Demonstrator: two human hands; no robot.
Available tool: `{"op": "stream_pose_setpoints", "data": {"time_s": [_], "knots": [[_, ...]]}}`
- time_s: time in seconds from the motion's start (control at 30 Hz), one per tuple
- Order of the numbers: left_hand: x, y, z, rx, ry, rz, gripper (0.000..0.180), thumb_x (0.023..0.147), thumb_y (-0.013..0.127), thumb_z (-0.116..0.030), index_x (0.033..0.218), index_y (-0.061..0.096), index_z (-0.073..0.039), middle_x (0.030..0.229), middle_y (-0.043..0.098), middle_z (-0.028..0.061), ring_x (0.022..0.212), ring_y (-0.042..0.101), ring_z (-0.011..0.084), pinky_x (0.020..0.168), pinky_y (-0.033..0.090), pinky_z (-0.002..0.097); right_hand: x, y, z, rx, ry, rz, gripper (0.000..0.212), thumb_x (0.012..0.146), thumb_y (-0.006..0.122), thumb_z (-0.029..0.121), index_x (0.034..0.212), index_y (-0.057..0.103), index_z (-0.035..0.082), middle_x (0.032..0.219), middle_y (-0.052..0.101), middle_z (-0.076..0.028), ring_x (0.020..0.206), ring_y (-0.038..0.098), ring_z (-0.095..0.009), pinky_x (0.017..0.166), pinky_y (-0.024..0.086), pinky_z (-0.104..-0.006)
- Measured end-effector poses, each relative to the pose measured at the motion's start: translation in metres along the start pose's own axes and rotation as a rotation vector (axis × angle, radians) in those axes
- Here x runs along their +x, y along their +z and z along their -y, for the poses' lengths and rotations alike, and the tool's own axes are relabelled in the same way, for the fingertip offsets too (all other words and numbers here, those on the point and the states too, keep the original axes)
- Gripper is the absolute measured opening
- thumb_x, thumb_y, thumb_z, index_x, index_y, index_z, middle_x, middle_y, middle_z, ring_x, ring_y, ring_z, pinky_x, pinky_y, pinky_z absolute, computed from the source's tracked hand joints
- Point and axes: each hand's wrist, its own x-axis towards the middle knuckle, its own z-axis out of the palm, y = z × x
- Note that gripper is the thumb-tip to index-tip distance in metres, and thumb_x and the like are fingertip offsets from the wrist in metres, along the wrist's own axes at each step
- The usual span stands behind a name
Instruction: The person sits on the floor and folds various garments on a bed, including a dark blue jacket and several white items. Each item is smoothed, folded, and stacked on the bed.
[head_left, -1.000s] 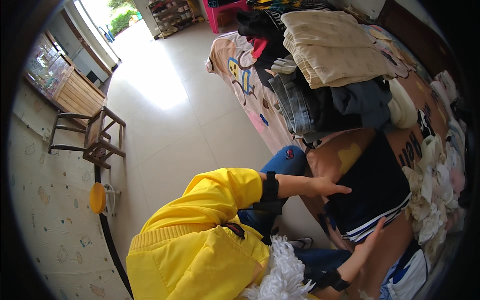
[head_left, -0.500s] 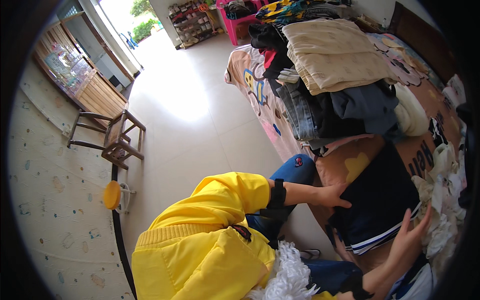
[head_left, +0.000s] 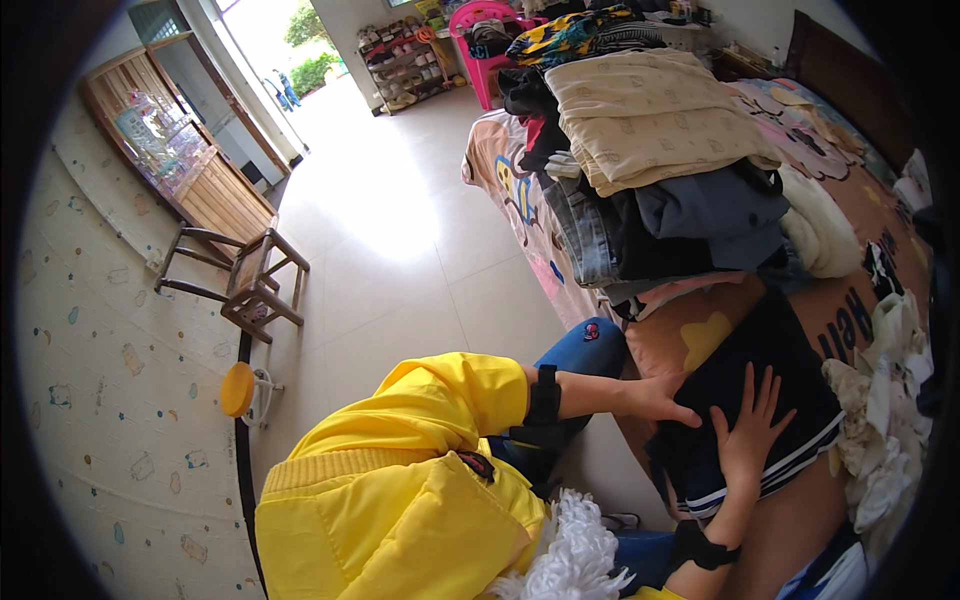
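I see the navy garment (head_left: 765, 345) with the white-striped hem lying on the bed (head_left: 650, 350), just beside a stack of folded clothes (head_left: 660, 125) and a crumpled heap of pale clothes (head_left: 885, 415). My right hand (head_left: 747, 432) rests on it, grip spread wide. My left hand (head_left: 652, 397) is at its near edge, thumb over the cloth; its fingertips are hidden, so I can't tell whether that grip pinches.

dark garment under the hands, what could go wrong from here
The dark garment might crease if the right hand, fingers spread on it, presses unevenly. It could skew if the left hand, at its edge, pulls. The tall pile of clothes close by may topple if knocked.
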Motion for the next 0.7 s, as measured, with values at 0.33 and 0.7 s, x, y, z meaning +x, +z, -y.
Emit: {"op": "stream_pose_setpoints", "data": {"time_s": [0.33, 0.7], "knots": [[0.024, 0.003, 0.023, 0.292, 0.239, -0.151, 0.084, 0.071, 0.083, -0.026, 0.136, 0.04, 0.005, 0.124, 0.058, 0.02, 0.114, 0.056, 0.0255, 0.096, 0.046, 0.0326, -0.002, 0.0, 0.002, 0.053, 0.025, -0.023, 0.076, 0.09, 0.048, 0.061, 0.152, 0.027, 0.022, 0.156, 0.026, -0.012, 0.146, 0.021, -0.031, 0.112, 0.011, -0.067], [0.025, 0.003, 0.024, 0.325, 0.404, -0.199, 0.079, 0.071, 0.083, -0.022, 0.132, 0.043, 0.008, 0.122, 0.058, 0.0216, 0.111, 0.057, 0.027, 0.096, 0.046, 0.0331, -0.003, -0.004, 0.004, 0.077, 0.037, -0.012, 0.076, 0.089, 0.05, 0.06, 0.151, 0.029, 0.022, 0.156, 0.027, -0.012, 0.145, 0.022, -0.029, 0.114, 0.011, -0.0647]]}}
